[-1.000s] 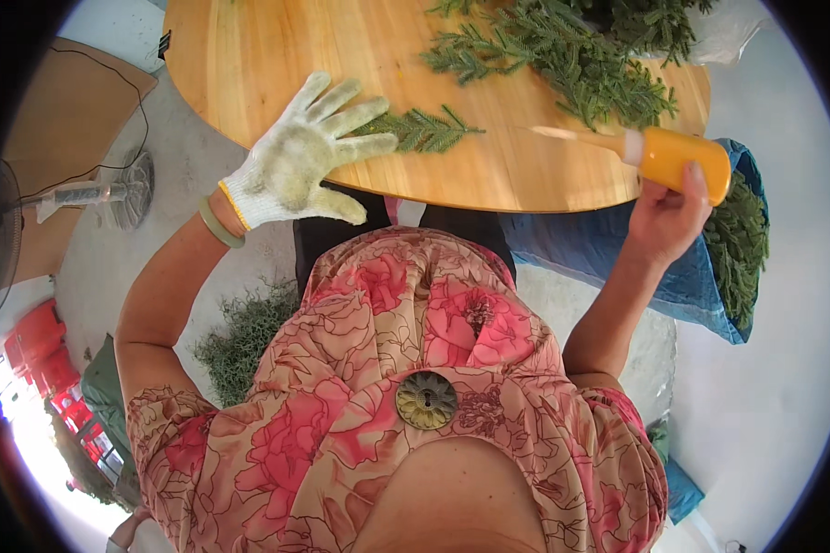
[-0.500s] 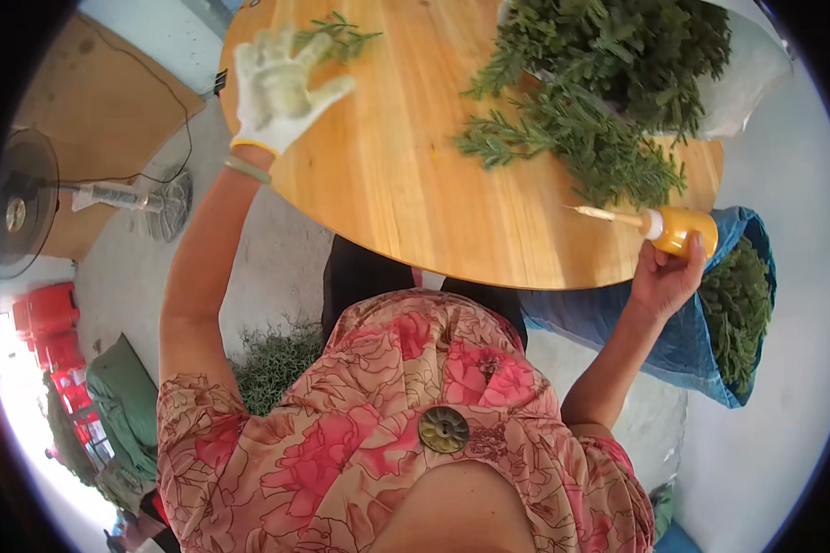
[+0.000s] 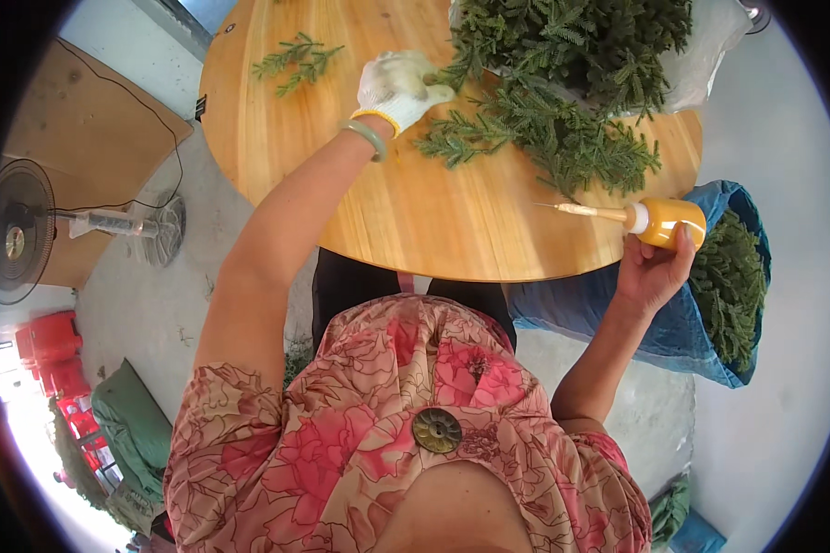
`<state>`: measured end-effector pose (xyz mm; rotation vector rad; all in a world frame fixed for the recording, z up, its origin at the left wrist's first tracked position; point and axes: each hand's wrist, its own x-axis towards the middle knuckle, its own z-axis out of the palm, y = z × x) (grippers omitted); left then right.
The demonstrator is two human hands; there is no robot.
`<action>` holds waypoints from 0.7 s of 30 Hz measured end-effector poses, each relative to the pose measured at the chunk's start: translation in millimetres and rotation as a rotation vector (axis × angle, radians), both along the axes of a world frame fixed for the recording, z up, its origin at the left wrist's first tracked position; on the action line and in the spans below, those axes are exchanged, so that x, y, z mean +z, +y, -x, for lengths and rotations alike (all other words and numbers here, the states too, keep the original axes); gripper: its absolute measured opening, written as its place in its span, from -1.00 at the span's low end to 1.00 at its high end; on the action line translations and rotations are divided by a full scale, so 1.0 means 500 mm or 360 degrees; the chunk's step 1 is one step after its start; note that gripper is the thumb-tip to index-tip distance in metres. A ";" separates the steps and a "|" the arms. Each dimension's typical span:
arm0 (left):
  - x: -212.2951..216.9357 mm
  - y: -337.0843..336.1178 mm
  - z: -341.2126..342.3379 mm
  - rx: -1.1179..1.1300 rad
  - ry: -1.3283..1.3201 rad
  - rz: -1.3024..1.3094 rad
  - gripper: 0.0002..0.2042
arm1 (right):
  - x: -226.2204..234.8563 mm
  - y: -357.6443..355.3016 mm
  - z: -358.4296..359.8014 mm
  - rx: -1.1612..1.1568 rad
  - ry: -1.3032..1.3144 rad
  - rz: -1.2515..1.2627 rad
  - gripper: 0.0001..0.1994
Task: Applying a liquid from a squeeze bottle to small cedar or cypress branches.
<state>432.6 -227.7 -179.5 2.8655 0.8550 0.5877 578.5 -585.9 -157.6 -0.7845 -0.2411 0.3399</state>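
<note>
My left hand (image 3: 398,86), in a white work glove with a green bangle at the wrist, reaches across the round wooden table (image 3: 406,212) and closes on a green sprig at the edge of the heap of evergreen sprigs (image 3: 563,138). My right hand (image 3: 653,267) holds a yellow squeeze bottle (image 3: 666,221) with a long pale nozzle, lying sideways over the table's right rim and pointing left. A small bunch of sprigs (image 3: 297,61) lies alone at the table's far left.
A clear plastic bag full of greenery (image 3: 609,37) sits at the table's back. A blue sack of sprigs (image 3: 729,276) stands on the floor to the right. A standing fan (image 3: 18,230) and red crates (image 3: 51,355) are on the left.
My left hand set down the small bunch at the far left, then moved right to the heap and closed on a sprig. The bottle in my right hand stayed near the right rim.
</note>
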 end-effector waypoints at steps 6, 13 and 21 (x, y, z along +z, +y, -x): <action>0.046 -0.004 0.115 0.0077 -0.0191 0.0327 -0.64 | -0.035 -0.036 -0.023 0.0010 0.0037 -0.0049 -0.79; 0.112 -0.131 0.290 -0.0252 -0.0262 0.0428 -0.70 | -0.040 -0.012 -0.027 0.0087 -0.0061 -0.0025 -0.72; 0.040 -0.167 0.328 -0.0559 0.0111 0.0125 -0.46 | -0.014 -0.009 -0.011 0.0317 -0.0077 -0.0055 -0.69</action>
